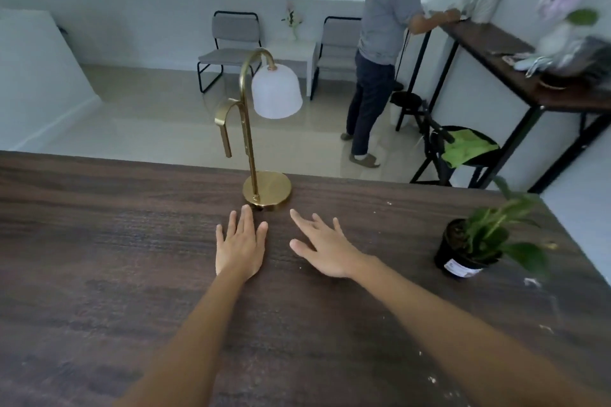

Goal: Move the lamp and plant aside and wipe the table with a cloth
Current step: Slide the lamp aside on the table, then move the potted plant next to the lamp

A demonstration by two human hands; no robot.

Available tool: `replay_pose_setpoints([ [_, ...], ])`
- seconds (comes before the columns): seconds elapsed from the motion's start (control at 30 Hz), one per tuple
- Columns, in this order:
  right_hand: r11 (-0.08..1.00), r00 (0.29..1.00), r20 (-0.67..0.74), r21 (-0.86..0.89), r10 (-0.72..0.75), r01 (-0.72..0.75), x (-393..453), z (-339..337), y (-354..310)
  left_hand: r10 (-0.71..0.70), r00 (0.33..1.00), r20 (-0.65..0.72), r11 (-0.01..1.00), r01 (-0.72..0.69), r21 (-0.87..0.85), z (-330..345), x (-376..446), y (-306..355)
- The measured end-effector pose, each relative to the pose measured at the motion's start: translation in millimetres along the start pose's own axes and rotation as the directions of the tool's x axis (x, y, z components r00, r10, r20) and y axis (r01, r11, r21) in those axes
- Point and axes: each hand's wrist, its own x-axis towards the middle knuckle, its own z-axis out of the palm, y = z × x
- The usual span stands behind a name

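A brass lamp with a white bell shade stands near the far edge of the dark wooden table. My left hand lies open just short of the lamp's round base, fingertips almost at it. My right hand is open too, fingers spread, a little right of the base and apart from it. A small plant in a black pot stands at the table's right side, well right of my right hand. A green cloth lies on a black stool beyond the table.
White specks and crumbs dot the table's right part. A person stands at a dark console table along the right wall. Two grey chairs and a white side table stand across the floor.
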Motion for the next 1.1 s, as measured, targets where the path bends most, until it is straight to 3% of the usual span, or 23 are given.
replay_pose_setpoints([
  [0.07, 0.983, 0.992, -0.113, 0.170, -0.051, 0.070, -58, 9, 4, -0.021, 1.000, -0.007, 0.994, 0.021, -0.103, 3, -22, 5],
  [0.13, 0.952, 0.974, -0.225, 0.289, -0.039, 0.104, -113, 17, 17, -0.034, 0.999, -0.028, 0.943, 0.023, -0.333, 3, -49, 15],
  [0.23, 0.882, 0.911, -0.383, 0.469, 0.152, 0.050, -181, 19, 52, 0.068, 0.989, -0.134, 0.803, -0.134, -0.581, -1, -93, 59],
  [0.33, 0.656, 0.732, -0.445, 0.755, 0.516, -0.003, -220, 15, 96, 0.219, 0.965, -0.144, 0.707, -0.259, -0.658, 3, -124, 129],
  [0.4, 0.553, 0.590, -0.440, 0.833, 0.677, -0.014, -230, 9, 123, 0.290, 0.955, -0.055, 0.645, -0.237, -0.726, 12, -131, 176],
  [0.43, 0.520, 0.558, -0.426, 0.854, 0.712, -0.013, -232, 6, 133, 0.308, 0.951, -0.007, 0.618, -0.206, -0.759, 18, -131, 197],
  [0.53, 0.508, 0.590, -0.397, 0.861, 0.703, -0.025, -229, -9, 146, 0.362, 0.927, 0.103, 0.579, -0.136, -0.803, 33, -127, 249],
  [0.7, 0.615, 0.686, -0.438, 0.789, 0.581, -0.016, -216, -26, 147, 0.389, 0.904, 0.179, 0.546, -0.070, -0.835, 47, -119, 284],
  [0.83, 0.650, 0.685, -0.455, 0.759, 0.569, -0.035, -195, -26, 138, 0.333, 0.937, 0.107, 0.516, -0.086, -0.852, 39, -119, 271],
  [1.1, 0.750, 0.857, -0.432, 0.656, 0.281, 0.084, -100, -17, 49, 0.098, 0.989, -0.114, 0.444, -0.146, -0.884, -18, -95, 162],
])
